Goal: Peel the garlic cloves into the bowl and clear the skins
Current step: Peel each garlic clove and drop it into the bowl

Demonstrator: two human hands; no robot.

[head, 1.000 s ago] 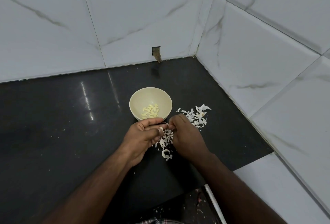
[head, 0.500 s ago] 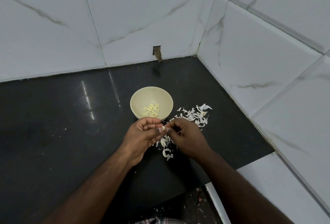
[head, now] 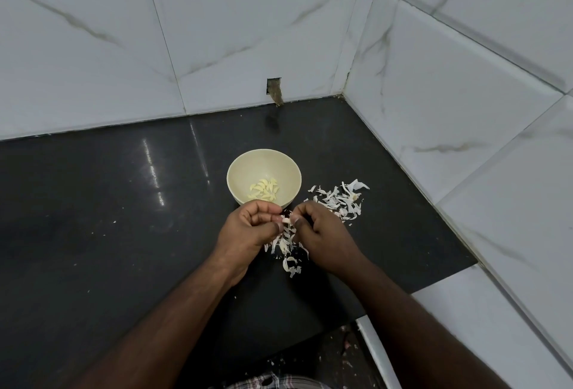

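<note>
A cream bowl (head: 242,163) stands on the black counter (head: 93,218) and holds several peeled garlic cloves (head: 264,191). Just in front of it, my left hand (head: 248,230) and my right hand (head: 322,230) meet fingertip to fingertip, both pinching one small garlic clove (head: 286,219). White garlic skins (head: 339,201) lie in a loose pile to the right of the bowl. More of the skins (head: 288,249) are scattered under and between my hands.
White marble-look wall tiles (head: 465,94) close the counter at the back and right, forming a corner. A small dark hole (head: 274,91) sits low in the back wall. Bits of skin lie on the floor (head: 328,357) past the counter's front edge.
Both hands have stayed just in front of the bowl, working the clove between their fingertips. My right hand's fingers shifted slightly; the bowl and skins have not moved.
</note>
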